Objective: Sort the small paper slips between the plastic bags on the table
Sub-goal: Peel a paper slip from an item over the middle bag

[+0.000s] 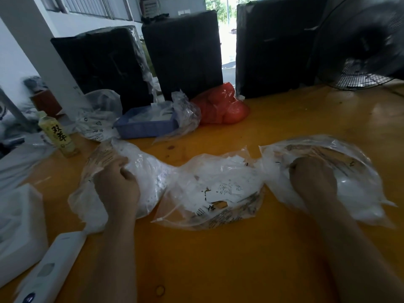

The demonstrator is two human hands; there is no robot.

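Printed paper slips (220,189) in crinkled clear middle bag (218,215), left hand (118,182) grip bunching left bag (144,171), right hand (312,176) grip unclear inside right bag (354,171)

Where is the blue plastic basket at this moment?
In the head view, the blue plastic basket stands at the table's far left, between the green drink bottle and the red plastic bag, before the black boxes.

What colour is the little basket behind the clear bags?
Blue, or bluish purple: the basket, seen in the head view.

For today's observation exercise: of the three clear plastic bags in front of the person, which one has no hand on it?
The middle bag, with printed paper slips showing. The left hand is at the left bag; the right hand is on the right bag.
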